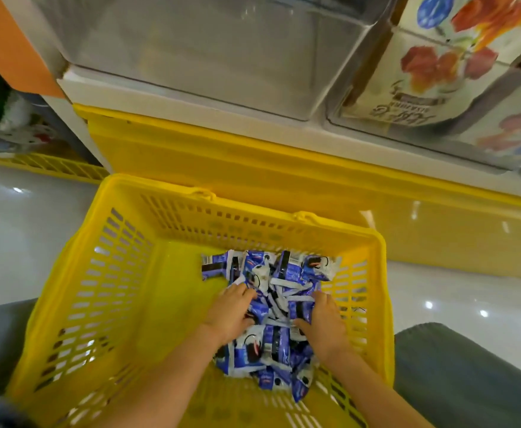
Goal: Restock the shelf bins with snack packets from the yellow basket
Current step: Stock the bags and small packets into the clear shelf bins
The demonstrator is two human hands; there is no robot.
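Note:
A yellow plastic basket (pixel 105 273) stands on the floor below me. Several blue-and-white snack packets (pixel 284 273) lie heaped in its right half. My left hand (pixel 231 313) presses into the left side of the heap, fingers curled among the packets. My right hand (pixel 324 322) closes on the right side of the heap, thumb tucked under packets. Both hands squeeze the pile between them. Above, a clear shelf bin (pixel 197 50) looks empty.
A second clear bin (pixel 438 88) at upper right holds packets printed with red flowers. A yellow shelf base (pixel 253 168) runs behind the basket. Glossy white floor (pixel 12 230) lies on both sides. My grey-clad knees (pixel 469 375) flank the basket.

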